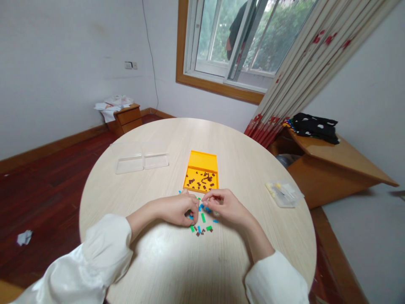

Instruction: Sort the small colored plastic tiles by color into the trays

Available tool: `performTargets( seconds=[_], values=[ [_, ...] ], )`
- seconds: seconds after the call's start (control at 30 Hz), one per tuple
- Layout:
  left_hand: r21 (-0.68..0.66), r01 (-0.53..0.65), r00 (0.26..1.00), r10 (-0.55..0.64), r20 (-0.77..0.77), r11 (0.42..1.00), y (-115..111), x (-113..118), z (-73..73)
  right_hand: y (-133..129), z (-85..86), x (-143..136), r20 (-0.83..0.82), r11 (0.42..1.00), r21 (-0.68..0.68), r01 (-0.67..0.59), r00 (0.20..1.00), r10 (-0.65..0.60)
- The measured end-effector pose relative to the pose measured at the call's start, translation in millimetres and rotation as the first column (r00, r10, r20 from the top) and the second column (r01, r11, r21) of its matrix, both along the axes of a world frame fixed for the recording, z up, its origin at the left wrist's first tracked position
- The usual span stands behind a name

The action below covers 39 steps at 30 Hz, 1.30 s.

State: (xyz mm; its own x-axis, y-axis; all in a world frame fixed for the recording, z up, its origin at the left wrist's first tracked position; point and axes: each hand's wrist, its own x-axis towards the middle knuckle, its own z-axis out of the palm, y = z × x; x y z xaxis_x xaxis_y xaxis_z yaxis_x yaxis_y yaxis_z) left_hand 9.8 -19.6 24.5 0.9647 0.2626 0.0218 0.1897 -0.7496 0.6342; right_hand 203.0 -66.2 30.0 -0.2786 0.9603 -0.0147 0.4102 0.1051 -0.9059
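Small toy building bricks lie loose on the table in front of me, among them a green brick [203,218], a blue brick [215,221] and several dark brown ones [198,234]. My left hand [180,210] is curled down over the left side of this pile, its fingers bent around something too small to make out. Across from it, my right hand [227,205] has thumb and forefinger brought together above blue pieces; what they pinch is hidden. Just beyond both hands lies an opened yellow plastic box [202,160], with many brown bricks scattered in its nearer half.
A clear plastic case [129,164] lies opened at the table's left. Near the right edge is another clear box [283,194] with pale yellow contents. The round wooden table [152,257] reaches toward a window. A wooden cabinet [332,169] with dark cloth stands right.
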Motion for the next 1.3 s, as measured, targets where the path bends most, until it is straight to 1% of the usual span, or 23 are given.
performTargets(
  seconds=[0.07, 0.13, 0.17, 0.23, 0.3, 0.37, 0.4, 0.47, 0.53, 0.6, 0.73, 0.97, 1.17, 1.3],
  values=[
    [-0.031, -0.025, 1.0, 0.025, 0.009, 0.999, 1.2, -1.5, 3.4, -1.5, 0.6, 0.8, 0.022, 0.996, -0.038, -0.083, 0.996, 0.084],
    [-0.045, -0.079, 0.996, 0.08, 0.027, 0.996, 4.1, -3.3, 6.1, -3.1, 1.6, 0.5, 0.044, 0.984, -0.078, -0.161, 0.985, 0.165],
    [-0.046, -0.124, 0.991, 0.126, 0.042, 0.991, 6.4, -4.1, 6.6, -4.1, 2.2, -0.2, 0.059, 0.975, -0.103, -0.195, 0.978, 0.202],
    [-0.049, -0.259, 0.96, 0.262, 0.102, 0.965, 12.3, -4.7, 5.0, -5.9, 3.3, -3.3, 0.107, 0.959, -0.138, -0.248, 0.959, 0.264],
    [-0.072, -0.423, 0.882, 0.429, 0.198, 0.903, 19.4, -4.2, 0.2, -7.4, 3.6, -8.1, 0.19, 0.951, -0.125, -0.283, 0.934, 0.303],
    [-0.116, -0.566, 0.764, 0.572, 0.299, 0.817, 26.1, -2.9, -6.3, -8.4, 3.0, -13.5, 0.296, 0.947, -0.075, -0.313, 0.9, 0.321],
    [-0.136, -0.619, 0.704, 0.624, 0.338, 0.773, 28.9, -2.2, -9.4, -8.7, 2.4, -15.9, 0.344, 0.943, -0.053, -0.329, 0.88, 0.326],
    [-0.156, -0.695, 0.613, 0.692, 0.382, 0.702, 32.7, -0.9, -14.1, -9.0, 1.0, -19.8, 0.408, 0.934, -0.028, -0.357, 0.849, 0.337],
    [-0.141, -0.739, 0.571, 0.723, 0.388, 0.659, 34.2, 0.3, -16.4, -9.1, 0.2, -22.1, 0.437, 0.926, -0.019, -0.376, 0.83, 0.346],
    [-0.106, -0.76, 0.566, 0.733, 0.378, 0.641, 33.6, 1.8, -16.6, -9.1, 0.2, -23.1, 0.453, 0.923, -0.016, -0.385, 0.82, 0.349],
    [-0.048, -0.772, 0.584, 0.738, 0.338, 0.633, 30.7, 4.6, -14.9, -9.0, 2.3, -23.4, 0.479, 0.919, -0.024, -0.393, 0.803, 0.355],
    [-0.04, -0.763, 0.601, 0.731, 0.324, 0.645, 31.1, 4.8, -14.9, -9.6, 1.9, -23.4, 0.482, 0.914, -0.014, -0.405, 0.798, 0.361],
    [-0.03, -0.764, 0.61, 0.736, 0.292, 0.645, 31.2, 5.4, -14.7, -9.3, 1.3, -19.8, 0.393, 0.921, -0.046, -0.388, 0.84, 0.373],
    [-0.018, -0.78, 0.601, 0.757, 0.255, 0.625, 32.0, 6.0, -15.1, -9.0, 4.9, -15.8, 0.283, 0.946, -0.047, -0.322, 0.904, 0.321]
  ],
)
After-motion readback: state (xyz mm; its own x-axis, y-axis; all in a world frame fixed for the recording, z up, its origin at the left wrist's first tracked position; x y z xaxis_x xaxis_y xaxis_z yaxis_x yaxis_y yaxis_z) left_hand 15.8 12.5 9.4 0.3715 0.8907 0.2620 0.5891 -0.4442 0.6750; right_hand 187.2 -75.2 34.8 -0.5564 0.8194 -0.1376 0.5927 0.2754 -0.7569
